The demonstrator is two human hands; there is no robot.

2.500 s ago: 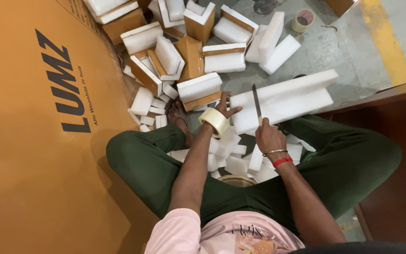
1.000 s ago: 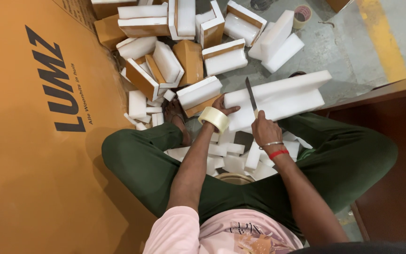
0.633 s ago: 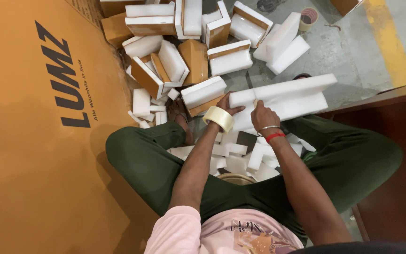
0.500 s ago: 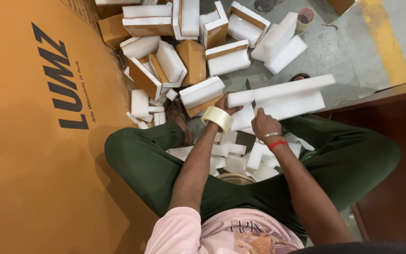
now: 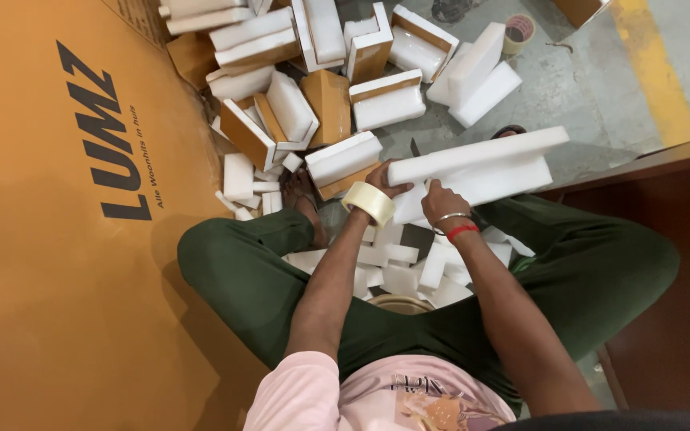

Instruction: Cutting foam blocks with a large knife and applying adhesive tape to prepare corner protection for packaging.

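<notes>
I sit on the floor with a long white foam slab (image 5: pixel 481 160) lying across my knees. My left hand (image 5: pixel 381 177) grips the slab's left end, and a roll of clear tape (image 5: pixel 369 203) is worn around that wrist. My right hand (image 5: pixel 441 203), with a red band and a bangle, presses against the slab's near edge and is closed on a knife. Only the tip of the knife's dark blade (image 5: pixel 414 148) shows beyond the slab's far edge. The handle is hidden.
A large orange cardboard box (image 5: pixel 57 239) fills the left. Ahead lies a pile of foam-and-cardboard corner pieces (image 5: pixel 321 88), with a tape roll (image 5: pixel 518 30) on the concrete. Foam offcuts (image 5: pixel 393 263) sit between my legs. A brown wooden panel (image 5: pixel 680 279) stands at right.
The knife stood upright above the slab earlier; my right hand has since brought it down and leftward into the slab, so only the blade tip shows. The left hand stays on the slab's end.
</notes>
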